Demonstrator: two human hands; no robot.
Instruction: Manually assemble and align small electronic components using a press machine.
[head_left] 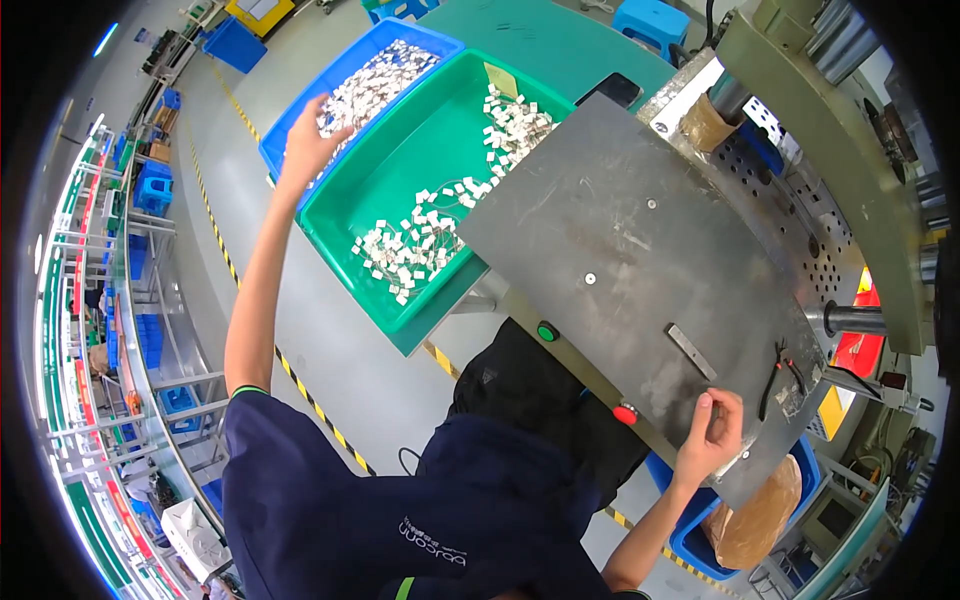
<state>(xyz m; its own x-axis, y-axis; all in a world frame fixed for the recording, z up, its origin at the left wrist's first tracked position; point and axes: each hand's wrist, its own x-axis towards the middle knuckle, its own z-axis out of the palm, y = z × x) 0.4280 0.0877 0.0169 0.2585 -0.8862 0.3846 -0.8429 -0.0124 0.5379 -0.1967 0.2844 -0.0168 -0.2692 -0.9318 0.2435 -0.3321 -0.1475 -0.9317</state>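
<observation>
My left hand [310, 142] reaches over the near-left side of a blue tray [283, 148] heaped with small white connector pieces [378, 82]. Its thumb and fingers are apart, and nothing shows between them. My right hand [712, 437] is at the front right edge of a dark metal plate [560, 215], fingers curled and thumb against the index finger. Whatever it may pinch is too small to make out. Just beyond it lies a short grey metal bar [691, 351]. Red-and-black pliers [774, 380] rest on the plate to its right.
A green tray [385, 170] with white connectors on thin wires [410, 245] stands between the blue tray and the plate. Green [547, 331] and red [626, 413] buttons line the plate's front. A press frame [840, 130] rises at right. Below sits a blue bin [690, 545] holding a brown bag.
</observation>
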